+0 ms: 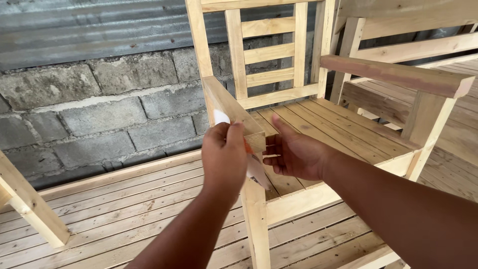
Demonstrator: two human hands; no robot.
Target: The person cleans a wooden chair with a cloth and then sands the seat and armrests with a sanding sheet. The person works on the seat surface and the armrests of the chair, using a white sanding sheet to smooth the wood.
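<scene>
sandpaper sheet (pixel 221 118) pinched by left hand (pixel 224 157) at armrest (pixel 230 106) front end | right hand (pixel 297 152) spread, beside post | armrest axis toward chair back | seat (pixel 343 127) side open

chair (pixel 318 124): bare, unvarnished pale wood, matt, grain and knots shown
sheet (pixel 256 169): white, thin, paper-like, held at the armrest
floor (pixel 124 209): raw wooden planks, matt
wall (pixel 99 109): rough grey concrete blocks

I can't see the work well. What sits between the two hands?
In the head view, the chair's armrest end and a white sheet lie between left hand and right hand.
</scene>
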